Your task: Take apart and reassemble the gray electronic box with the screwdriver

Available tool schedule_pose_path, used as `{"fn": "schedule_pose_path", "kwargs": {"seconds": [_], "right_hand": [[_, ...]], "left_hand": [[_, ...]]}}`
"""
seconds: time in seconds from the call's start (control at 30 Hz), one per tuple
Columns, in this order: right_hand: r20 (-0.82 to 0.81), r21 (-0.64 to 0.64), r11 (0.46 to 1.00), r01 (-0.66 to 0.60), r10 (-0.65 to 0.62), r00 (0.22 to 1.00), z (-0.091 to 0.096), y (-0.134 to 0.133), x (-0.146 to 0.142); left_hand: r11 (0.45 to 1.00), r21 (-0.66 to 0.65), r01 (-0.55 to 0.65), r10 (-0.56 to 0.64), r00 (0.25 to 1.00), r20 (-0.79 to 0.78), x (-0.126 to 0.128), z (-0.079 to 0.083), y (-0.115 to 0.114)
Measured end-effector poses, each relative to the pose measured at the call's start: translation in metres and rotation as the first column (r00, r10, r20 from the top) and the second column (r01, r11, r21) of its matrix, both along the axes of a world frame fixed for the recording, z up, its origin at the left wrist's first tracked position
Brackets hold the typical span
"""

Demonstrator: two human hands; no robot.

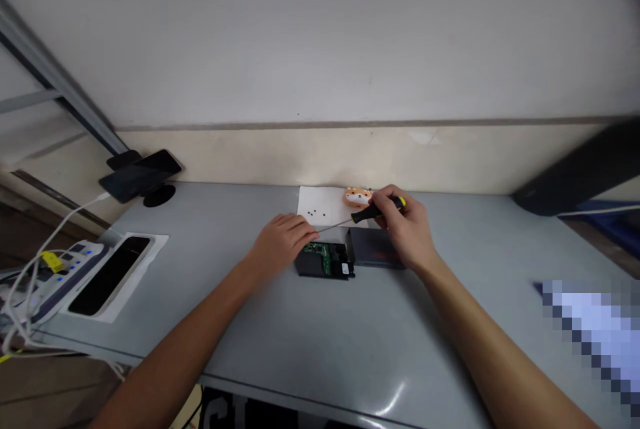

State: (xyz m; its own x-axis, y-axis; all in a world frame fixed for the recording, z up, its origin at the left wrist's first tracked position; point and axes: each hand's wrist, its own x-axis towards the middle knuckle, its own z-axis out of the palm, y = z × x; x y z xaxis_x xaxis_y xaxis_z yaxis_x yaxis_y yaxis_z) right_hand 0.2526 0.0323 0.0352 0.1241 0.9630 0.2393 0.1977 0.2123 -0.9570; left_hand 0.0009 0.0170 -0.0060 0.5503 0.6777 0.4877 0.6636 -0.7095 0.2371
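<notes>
My right hand (pixel 407 229) is closed around a black and yellow screwdriver (pixel 375 210), whose thin shaft slants down to the left toward an opened black device with a green circuit board (pixel 325 260). My left hand (pixel 283 239) rests on the left end of that device, fingers curled over its edge. Just right of the board lies a grey metal cover (pixel 373 249), partly under my right hand. Behind them a white paper sheet (pixel 320 205) carries several small black screws (pixel 314 213) and an orange animal-shaped object (pixel 357 197).
A grey table (pixel 320 329) stands against a pale wall. At the left are a phone on a stand (pixel 140 175), a dark phone on white paper (pixel 110 274), and a power strip with white cables (pixel 45 272). A dark slanted object (pixel 575 175) sits at the far right.
</notes>
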Motion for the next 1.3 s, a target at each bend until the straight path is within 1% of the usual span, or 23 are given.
{"fn": "schedule_pose_path", "kwargs": {"seconds": [0.13, 0.27, 0.4, 0.53, 0.6, 0.73, 0.83, 0.97, 1.07, 1.13, 1.2, 1.3], "right_hand": [[0.021, 0.03, 1.0, 0.004, -0.005, 1.0, -0.004, 0.003, 0.002], [0.013, 0.021, 1.0, 0.003, -0.004, 1.0, -0.006, 0.004, 0.002], [0.001, -0.007, 1.0, 0.004, -0.004, 1.0, -0.002, 0.001, 0.0], [0.045, 0.022, 1.0, -0.005, 0.004, 0.999, 0.004, -0.003, -0.003], [0.037, 0.037, 0.999, -0.013, 0.012, 0.999, 0.005, -0.004, -0.005], [-0.004, 0.096, 0.994, -0.054, 0.055, 0.998, 0.002, -0.005, -0.01], [0.035, 0.149, 0.986, -0.07, 0.066, 0.997, -0.002, -0.004, -0.012], [0.06, 0.166, 0.984, -0.063, 0.054, 0.997, -0.007, -0.003, -0.013], [0.06, 0.168, 0.985, -0.045, 0.035, 0.998, -0.01, -0.001, -0.014], [0.059, 0.157, 0.987, -0.043, 0.034, 0.998, -0.013, 0.0, -0.014], [0.054, 0.14, 0.988, -0.062, 0.055, 0.997, -0.015, 0.001, -0.014], [0.056, 0.126, 0.988, -0.088, 0.081, 0.995, -0.017, 0.001, -0.015]], "left_hand": [[1.0, -0.007, 0.003, -0.004, 0.999, -0.043, -0.001, 0.003, -0.001], [1.0, 0.014, 0.012, -0.011, 0.998, -0.065, -0.002, 0.005, 0.0], [1.0, 0.01, 0.027, -0.026, 0.999, -0.035, -0.003, 0.006, 0.0], [0.998, 0.018, 0.058, -0.058, 0.998, -0.027, -0.002, 0.004, 0.0], [0.998, 0.009, 0.063, -0.063, 0.998, -0.031, -0.001, 0.003, -0.001], [0.997, -0.05, 0.064, -0.064, 0.998, -0.004, 0.0, 0.001, 0.0], [0.992, -0.104, 0.07, -0.064, 0.996, 0.06, -0.001, -0.001, 0.001], [0.973, -0.217, 0.074, -0.046, 0.99, 0.131, -0.003, 0.0, 0.002], [0.952, -0.303, 0.049, 0.0, 0.987, 0.16, -0.005, 0.001, 0.002], [0.948, -0.318, 0.014, 0.043, 0.984, 0.17, -0.005, 0.001, 0.002], [0.952, -0.307, -0.016, 0.07, 0.984, 0.165, -0.006, 0.0, 0.003], [0.956, -0.292, -0.027, 0.067, 0.989, 0.129, -0.006, 0.0, 0.003]]}}
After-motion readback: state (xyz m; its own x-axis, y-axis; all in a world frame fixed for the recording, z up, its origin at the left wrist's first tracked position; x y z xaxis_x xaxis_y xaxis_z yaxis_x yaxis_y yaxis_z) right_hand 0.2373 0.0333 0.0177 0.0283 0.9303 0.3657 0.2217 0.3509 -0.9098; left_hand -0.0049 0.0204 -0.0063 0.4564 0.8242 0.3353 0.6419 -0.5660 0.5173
